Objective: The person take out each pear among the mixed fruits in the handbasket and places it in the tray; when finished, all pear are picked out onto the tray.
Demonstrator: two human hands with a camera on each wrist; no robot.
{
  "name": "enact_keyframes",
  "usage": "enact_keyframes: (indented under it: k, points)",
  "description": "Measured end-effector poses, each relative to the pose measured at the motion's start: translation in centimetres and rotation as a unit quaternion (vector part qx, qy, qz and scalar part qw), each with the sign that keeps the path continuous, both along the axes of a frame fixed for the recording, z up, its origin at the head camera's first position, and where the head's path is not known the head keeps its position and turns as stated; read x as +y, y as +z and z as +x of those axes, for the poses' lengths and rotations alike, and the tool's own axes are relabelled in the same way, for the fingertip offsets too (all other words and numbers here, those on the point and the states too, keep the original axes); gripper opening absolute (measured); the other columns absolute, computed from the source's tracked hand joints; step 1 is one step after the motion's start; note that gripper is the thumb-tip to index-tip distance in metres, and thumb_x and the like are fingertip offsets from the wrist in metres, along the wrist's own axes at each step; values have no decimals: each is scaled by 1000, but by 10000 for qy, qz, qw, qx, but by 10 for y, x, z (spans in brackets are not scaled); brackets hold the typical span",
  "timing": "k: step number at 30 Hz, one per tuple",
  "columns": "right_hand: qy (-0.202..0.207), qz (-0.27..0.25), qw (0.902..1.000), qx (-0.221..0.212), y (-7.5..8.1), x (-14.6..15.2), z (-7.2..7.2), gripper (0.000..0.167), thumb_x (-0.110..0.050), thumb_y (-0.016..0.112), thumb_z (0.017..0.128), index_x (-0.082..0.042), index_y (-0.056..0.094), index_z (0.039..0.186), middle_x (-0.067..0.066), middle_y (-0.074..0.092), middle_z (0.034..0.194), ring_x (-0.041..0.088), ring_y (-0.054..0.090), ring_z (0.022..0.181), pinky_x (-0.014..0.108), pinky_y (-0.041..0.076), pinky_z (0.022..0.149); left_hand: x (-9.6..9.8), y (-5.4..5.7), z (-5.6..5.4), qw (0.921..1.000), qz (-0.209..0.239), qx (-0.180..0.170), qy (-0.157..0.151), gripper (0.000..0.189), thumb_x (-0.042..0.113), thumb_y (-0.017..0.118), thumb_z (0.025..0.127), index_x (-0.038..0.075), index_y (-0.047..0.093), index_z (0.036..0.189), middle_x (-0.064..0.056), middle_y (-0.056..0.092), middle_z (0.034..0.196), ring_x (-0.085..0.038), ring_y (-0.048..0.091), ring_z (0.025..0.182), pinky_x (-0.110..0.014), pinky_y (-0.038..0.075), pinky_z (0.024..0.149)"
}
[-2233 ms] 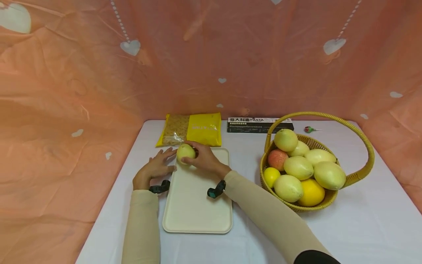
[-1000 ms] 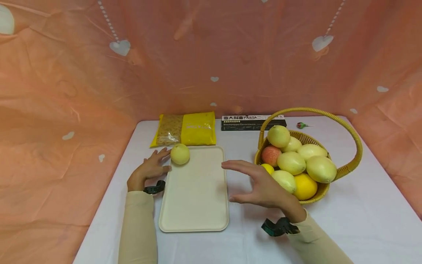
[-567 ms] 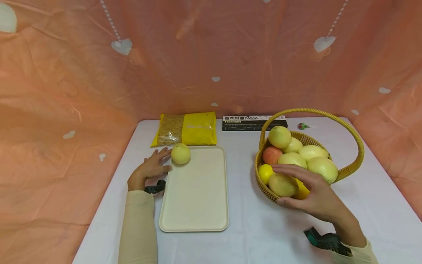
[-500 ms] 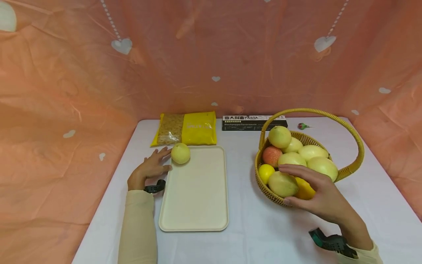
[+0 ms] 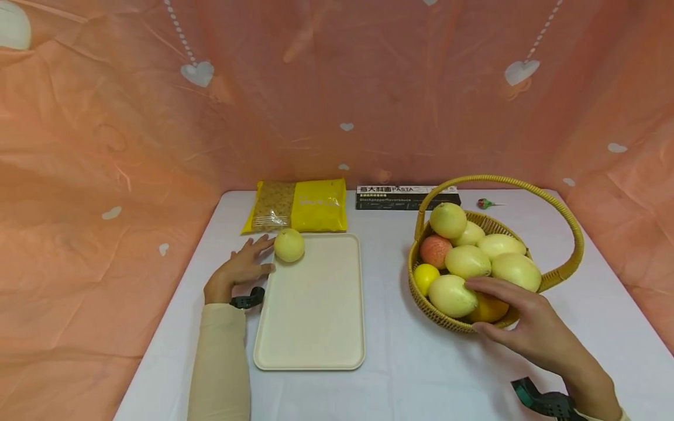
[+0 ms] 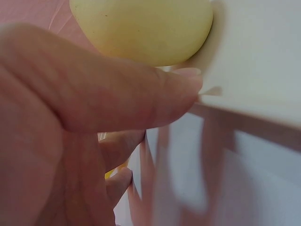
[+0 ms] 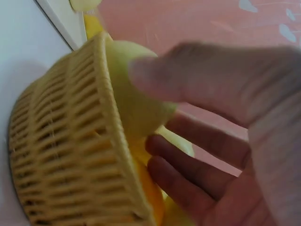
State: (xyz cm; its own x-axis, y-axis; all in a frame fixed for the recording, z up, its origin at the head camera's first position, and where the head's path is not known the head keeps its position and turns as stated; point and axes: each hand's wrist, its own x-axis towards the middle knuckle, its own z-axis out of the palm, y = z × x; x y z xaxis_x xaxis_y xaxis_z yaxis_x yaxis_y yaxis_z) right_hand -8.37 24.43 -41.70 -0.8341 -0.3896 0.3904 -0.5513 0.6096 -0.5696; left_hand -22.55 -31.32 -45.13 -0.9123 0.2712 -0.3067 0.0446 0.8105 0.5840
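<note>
My left hand [image 5: 242, 271] rests at the left rim of a cream tray [image 5: 316, 310], fingers spread. In the left wrist view its thumb [image 6: 155, 96] lies along that rim, just below a round pale yellow-green fruit [image 5: 289, 245] on the tray's far left corner. My right hand [image 5: 532, 318] reaches over the front of a wicker basket [image 5: 437, 316]. Its thumb and fingers are apart, above an orange fruit [image 5: 488, 307] they partly cover. The index fingertip overlaps an oval pale melon-like fruit [image 5: 453, 296]. In the right wrist view the thumb [image 7: 155, 77] crosses a pale fruit at the rim.
The basket also holds a reddish fruit [image 5: 434, 251], a small yellow fruit [image 5: 425, 278] and several pale ones, under a tall arched handle [image 5: 571, 222]. Behind the tray lie a yellow pasta bag [image 5: 318, 204], a black-and-white pasta box [image 5: 389, 199] and a small artificial-looking rosebud [image 5: 484, 203].
The right hand has let go of the round fruit on the tray and moved right to the basket, then slid from the oval pale fruit toward the orange one. The left hand has stayed.
</note>
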Motion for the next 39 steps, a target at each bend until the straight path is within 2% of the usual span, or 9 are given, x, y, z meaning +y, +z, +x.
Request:
enact_keyframes:
  k: [8,17,20,22,25,28,32,35,39]
  points:
    - [-379,-103,9990,214,-1,-19,-9,70,-1,100,73,-18,76,137,4,76,136,-15,55,131,0,37,110,-1,-2,-1,9999,-11,-104,79,80,26,66,103,11,31,173,-24,11,183,-55,-6,168,-85,-9,123]
    - [-740,-264,9967,201,1,-38,-14,60,-10,96,82,-19,76,139,7,76,138,-19,50,133,-2,31,111,1,2,0,9999,-50,-87,58,80,26,66,103,10,30,173,-25,11,183,-56,-6,167,-86,-9,123]
    - [-671,-209,9973,192,-1,-43,-15,60,-11,93,86,-20,74,143,8,74,142,-13,52,136,-1,28,113,1,1,0,9999,-57,-80,32,80,26,66,103,10,30,173,-25,10,183,-57,-5,167,-86,-9,123]
    - [-588,-123,9980,216,-1,-45,-16,62,-12,93,87,-20,72,145,8,72,145,-4,56,138,-1,27,115,0,1,0,10000,-40,-77,37,80,26,66,103,10,31,173,-25,11,183,-57,-5,167,-86,-9,123]
    - [-423,52,9989,216,-2,-48,-16,66,-13,94,86,-20,70,147,8,69,148,13,60,138,-1,26,115,0,0,0,10000,-22,-58,33,80,26,66,103,10,31,173,-25,11,183,-57,-5,167,-86,-9,123]
    - [-372,209,9986,315,-4,-50,-17,75,-13,98,80,-17,68,148,10,68,149,21,61,136,-2,25,115,-1,-1,0,10000,-8,-47,26,80,25,65,103,11,30,174,-25,11,183,-56,-5,167,-87,-9,123]
    - [-475,240,9979,366,-5,-51,-18,85,-11,101,74,-13,64,150,10,69,145,23,62,130,-3,25,113,-1,-1,-1,10000,-46,-20,-1,80,26,66,103,11,31,173,-26,11,182,-57,-4,167,-88,-8,122]
    - [-548,221,9978,305,-5,-53,-19,85,-12,102,74,-14,63,150,8,70,143,23,63,126,-2,26,110,-1,0,-1,10000,-80,10,-11,81,26,67,102,10,31,173,-27,11,182,-58,-3,167,-89,-7,121]
    - [-608,121,9979,213,-2,-54,-19,80,-14,100,77,-14,64,148,8,71,141,12,62,123,-1,30,106,-1,-1,-1,10000,-87,-5,-16,81,26,67,102,11,31,173,-26,11,182,-58,-4,167,-89,-7,121]
